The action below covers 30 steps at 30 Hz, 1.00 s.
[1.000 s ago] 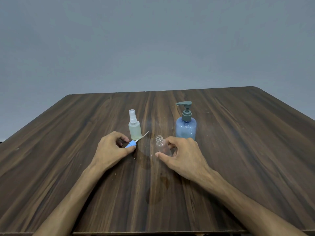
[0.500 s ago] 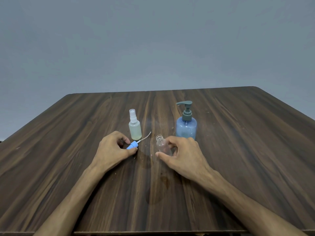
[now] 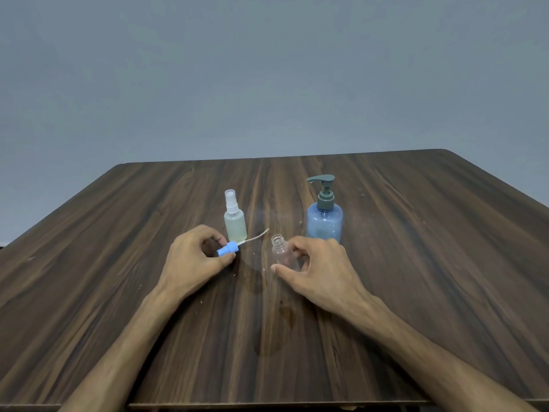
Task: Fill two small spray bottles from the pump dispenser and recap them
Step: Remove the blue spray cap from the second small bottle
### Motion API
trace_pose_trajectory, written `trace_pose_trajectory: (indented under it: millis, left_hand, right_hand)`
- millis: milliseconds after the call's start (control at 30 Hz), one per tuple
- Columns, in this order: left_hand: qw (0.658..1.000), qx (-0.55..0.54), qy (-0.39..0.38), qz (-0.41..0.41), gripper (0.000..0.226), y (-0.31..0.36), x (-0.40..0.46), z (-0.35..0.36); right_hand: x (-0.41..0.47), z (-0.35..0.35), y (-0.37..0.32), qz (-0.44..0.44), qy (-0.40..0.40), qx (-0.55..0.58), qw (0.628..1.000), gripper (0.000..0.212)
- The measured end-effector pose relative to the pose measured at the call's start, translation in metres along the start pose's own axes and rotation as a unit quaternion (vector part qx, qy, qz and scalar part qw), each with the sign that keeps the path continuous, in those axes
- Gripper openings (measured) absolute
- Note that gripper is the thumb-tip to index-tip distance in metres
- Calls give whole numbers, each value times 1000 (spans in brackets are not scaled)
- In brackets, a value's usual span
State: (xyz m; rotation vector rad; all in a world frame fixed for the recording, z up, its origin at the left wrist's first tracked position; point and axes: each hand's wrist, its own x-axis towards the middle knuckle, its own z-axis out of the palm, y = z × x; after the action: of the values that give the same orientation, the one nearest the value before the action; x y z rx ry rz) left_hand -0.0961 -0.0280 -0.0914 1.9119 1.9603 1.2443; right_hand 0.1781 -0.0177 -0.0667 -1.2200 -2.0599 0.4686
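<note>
A blue pump dispenser [image 3: 324, 217] stands far right of centre on a dark wooden table [image 3: 416, 263], holding liquid low in its body. Left of it, a capped spray bottle [image 3: 234, 217] holds pale yellowish liquid. Nearer, an uncapped clear bottle [image 3: 281, 253] looks empty; the right hand [image 3: 319, 270] curls around it. The left hand [image 3: 194, 261] pinches a blue spray cap [image 3: 228, 249], its white dip tube [image 3: 255, 237] pointing right.

Soft, even light falls on my dark wood-grain table [image 3: 416, 263] — faint shadows, no glare — sharp, with edges bowed slightly.
</note>
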Motion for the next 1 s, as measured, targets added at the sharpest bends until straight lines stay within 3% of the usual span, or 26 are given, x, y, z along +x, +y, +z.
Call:
trace_pose_trajectory:
  millis: [67,200,333,567,733,1000]
  left_hand:
    - [999,-19,20,26,25,0,0,-4]
    - [988,-54,130,70,18,4,3,-11]
    - [974,-66,216,8,17,-2,5,-18]
    - [986,49,119,-105,15,-13,6,-15]
    - [993,57,47,-89,16,-14,7,-5]
    - [995,48,19,-89,31,-11,5,-9]
  right_hand:
    - [0,0,0,-2,-2,0,1000,26]
    - [0,0,1,-1,-6,4,1000,26]
    - [0,1,1,-4,-7,5,1000,27]
    - [0,1,1,-15,-15,3,1000,28]
    - [1,1,3,-18,-30,2,999,30]
    - [0,1,1,-14,-23,2,1000,29]
